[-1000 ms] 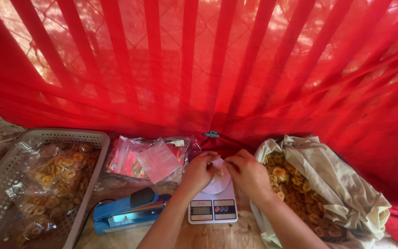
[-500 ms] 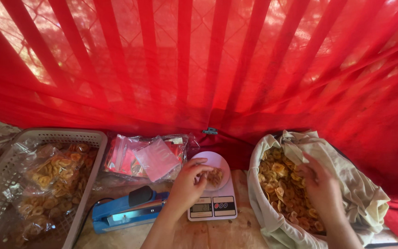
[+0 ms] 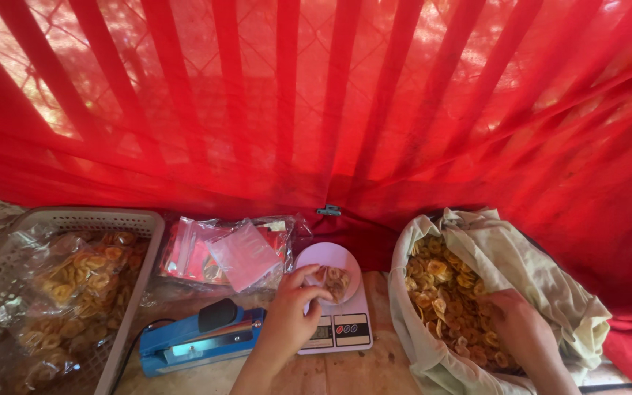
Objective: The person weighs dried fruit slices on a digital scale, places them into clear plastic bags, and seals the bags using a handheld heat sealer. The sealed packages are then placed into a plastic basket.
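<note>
Right hand (image 3: 513, 322) sank deeper into sack (image 3: 550, 285) — grip seemingly closing; left hand (image 3: 298, 303) pinches chips (image 3: 330, 281).

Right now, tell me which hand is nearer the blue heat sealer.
Left. The left hand rests on the white scale just right of the blue heat sealer; the right hand is far off, in the chip sack.

Red cloth curtain (image 3: 316, 95) streaked with darker red stripes fills the upper frame; below, golden-yellow ring-shaped chips (image 3: 444, 292) in a pale cream sack (image 3: 543, 285), a white round scale (image 3: 345, 322), blue sealer (image 3: 199, 340), grey lattice-patterned basket (image 3: 9, 256).
</note>
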